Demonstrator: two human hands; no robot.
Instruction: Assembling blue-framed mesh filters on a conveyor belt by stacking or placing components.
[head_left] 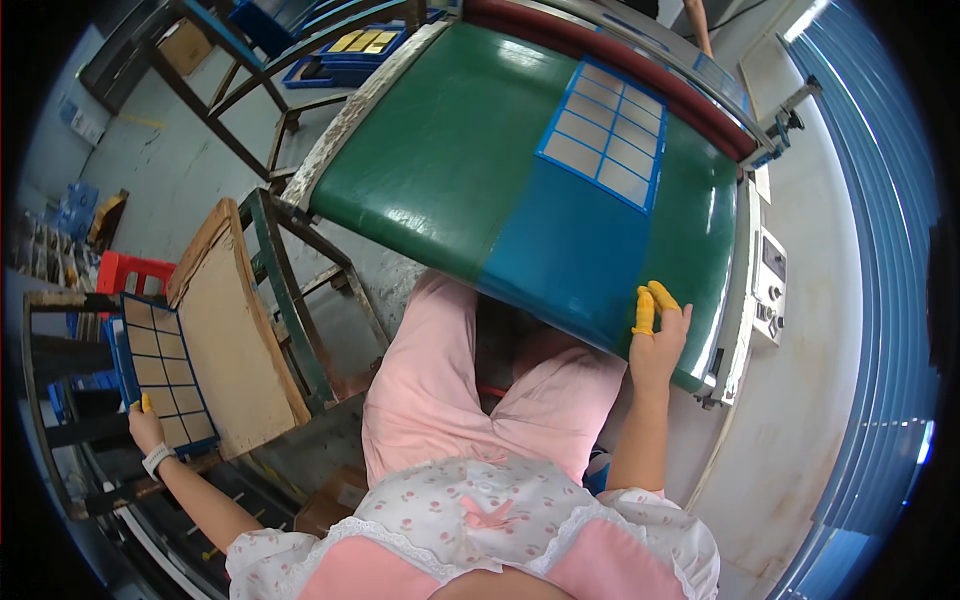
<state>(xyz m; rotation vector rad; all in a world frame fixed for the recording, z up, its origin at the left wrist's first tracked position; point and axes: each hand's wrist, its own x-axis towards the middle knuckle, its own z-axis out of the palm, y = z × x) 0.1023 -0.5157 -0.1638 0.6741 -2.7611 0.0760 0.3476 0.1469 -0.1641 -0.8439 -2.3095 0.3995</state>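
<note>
My left hand, with a yellow finger cot and a white wrist band, grips the lower edge of a blue grid frame holding tan rectangular panels. This frame lies on a tan board on a stand at my left. My right hand, with yellow finger cots on two fingers, rests fingers apart on the near edge of a green conveyor belt and holds nothing. A second blue grid frame with grey panels lies farther along the belt, near a red roller.
A grey control box sits on the conveyor's right side. Metal frames and blue crates with yellow parts stand at the far left. A red stool is behind the board. Another person's arm shows at the top.
</note>
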